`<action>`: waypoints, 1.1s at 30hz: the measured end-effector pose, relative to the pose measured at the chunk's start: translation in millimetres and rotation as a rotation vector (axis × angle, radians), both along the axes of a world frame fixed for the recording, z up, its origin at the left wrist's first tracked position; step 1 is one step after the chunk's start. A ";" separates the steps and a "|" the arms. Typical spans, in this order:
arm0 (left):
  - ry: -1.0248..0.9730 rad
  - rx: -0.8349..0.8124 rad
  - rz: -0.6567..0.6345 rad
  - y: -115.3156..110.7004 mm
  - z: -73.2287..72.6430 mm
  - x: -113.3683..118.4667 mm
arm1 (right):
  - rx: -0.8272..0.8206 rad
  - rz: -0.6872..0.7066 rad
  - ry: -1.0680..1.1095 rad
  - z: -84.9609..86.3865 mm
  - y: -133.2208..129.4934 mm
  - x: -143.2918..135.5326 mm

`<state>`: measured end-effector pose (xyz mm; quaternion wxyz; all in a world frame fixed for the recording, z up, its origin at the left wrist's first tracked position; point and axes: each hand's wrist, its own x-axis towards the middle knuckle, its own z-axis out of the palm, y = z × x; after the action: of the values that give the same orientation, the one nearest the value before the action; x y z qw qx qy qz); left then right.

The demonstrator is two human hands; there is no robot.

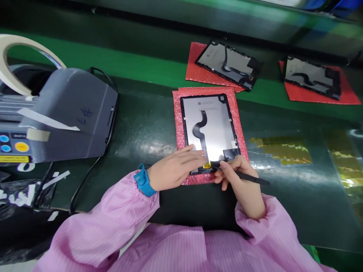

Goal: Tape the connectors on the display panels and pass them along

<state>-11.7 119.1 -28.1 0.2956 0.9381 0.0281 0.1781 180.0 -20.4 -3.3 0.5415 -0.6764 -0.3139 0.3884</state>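
A tablet screen panel (218, 128) lies back side up on red bubble wrap (178, 124), a black curved flex cable (198, 130) running down its middle. My left hand (172, 168), with a blue wristband (145, 182), rests over the panel's lower left part, fingers stretched out near a small yellow piece (207, 165) at the bottom edge. My right hand (238, 175) is closed on a thin black tool (252, 178), whose front end reaches the panel's lower edge beside the yellow piece; its exact tip is hard to make out.
Behind are two more panels (215, 56) (312, 75) on red bubble wrap. A grey tape dispenser (76, 113) with a large tape roll (5, 64) stands left, cables beside it. Yellow transparent film strips (286, 151) lie right.
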 end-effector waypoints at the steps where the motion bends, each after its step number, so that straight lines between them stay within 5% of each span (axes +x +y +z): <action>1: 0.002 -0.006 -0.003 0.0 -0.3 0.1 | 0.000 0.000 -0.005 0.1 0.4 -0.6; 24: 0.064 0.006 -0.038 2.4 2.4 0.8 | -0.091 0.050 -0.118 -0.3 1.4 -1.1; 33: 0.100 0.178 0.010 -10.0 -3.0 8.0 | -0.074 0.046 -0.130 8.8 -61.8 23.1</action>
<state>-3.7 109.1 -31.1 0.2082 0.9683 0.0316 0.1343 203.1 -82.2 5.5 0.4854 -0.7123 -0.3494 0.3673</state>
